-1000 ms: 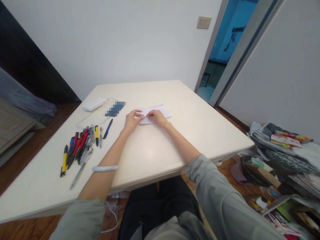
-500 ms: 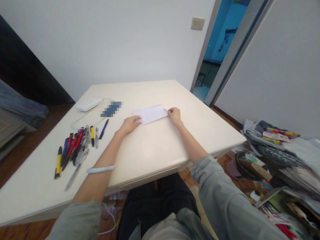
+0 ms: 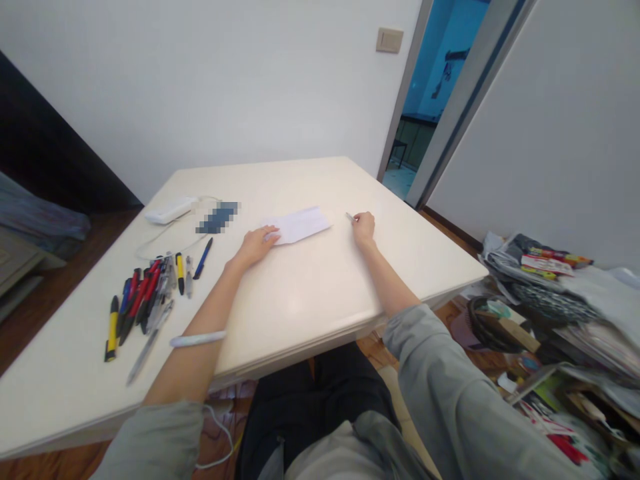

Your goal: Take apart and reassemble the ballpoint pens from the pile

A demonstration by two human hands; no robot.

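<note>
A white sheet of paper (image 3: 303,225) lies on the table, its right end slightly raised. My left hand (image 3: 257,244) rests on the paper's left end with its fingers stretched out and a little apart. To the right of the paper, my right hand (image 3: 365,229) is closed around a slim pen (image 3: 349,217). Only the pen's thin light tip shows, pointing left, apart from the paper; the rest is hidden in my fingers.
On the white table (image 3: 305,293), a pile of pens (image 3: 145,293) lies left of my left arm. Behind it are a blue pen (image 3: 203,259), a blurred-out dark phone-like object (image 3: 219,218) and a white power strip (image 3: 171,210) with a cable. Cluttered bags (image 3: 555,293) stand at right.
My right hand has moved right with the pen, away from the paper's right edge. My left hand stays on the paper's left end.
</note>
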